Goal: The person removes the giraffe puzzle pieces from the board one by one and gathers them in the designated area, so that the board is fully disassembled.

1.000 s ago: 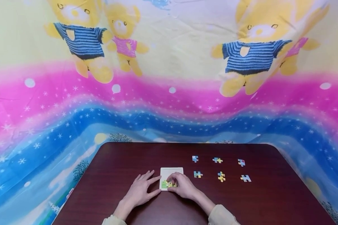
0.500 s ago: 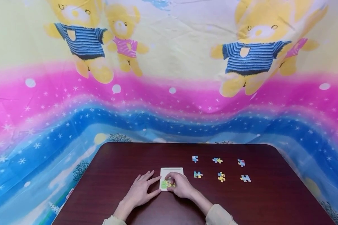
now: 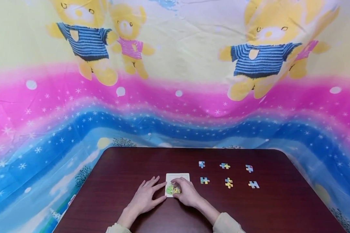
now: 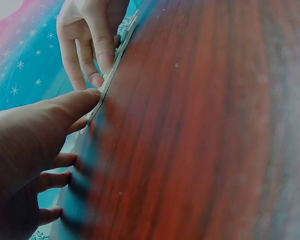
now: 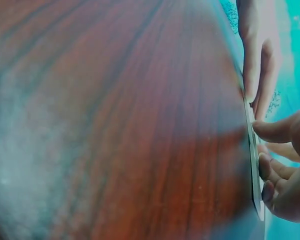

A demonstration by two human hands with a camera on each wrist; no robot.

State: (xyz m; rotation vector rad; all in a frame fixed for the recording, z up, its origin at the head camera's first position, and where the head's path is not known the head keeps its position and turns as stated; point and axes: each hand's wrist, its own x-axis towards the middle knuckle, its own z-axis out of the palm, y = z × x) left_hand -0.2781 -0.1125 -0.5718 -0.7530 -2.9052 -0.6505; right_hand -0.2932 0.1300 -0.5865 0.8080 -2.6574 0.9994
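A small white puzzle tray (image 3: 169,176) lies flat near the middle of the table, with green and yellow jigsaw pieces (image 3: 169,190) in its lower part. My left hand (image 3: 145,196) is spread on the table, its thumb and index fingertip touching the tray's left edge. Over the tray's right side, my right hand (image 3: 188,193) has curled fingers and pinches a yellowish jigsaw piece (image 3: 175,190), mostly hidden beneath them. From the right wrist view, the tray (image 5: 255,170) appears edge-on, with the right thumb and fingertips close along it.
Several loose jigsaw pieces lie in two rows right of the tray, among them a blue one (image 3: 202,164), a yellow one (image 3: 228,183) and a pale one (image 3: 253,184). The dark wooden table (image 3: 134,161) ends at a printed cloth (image 3: 175,129) behind.
My right hand has shifted slightly left over the tray. The green piece in the tray's lower left now looks a little turned. My left hand stays in place.
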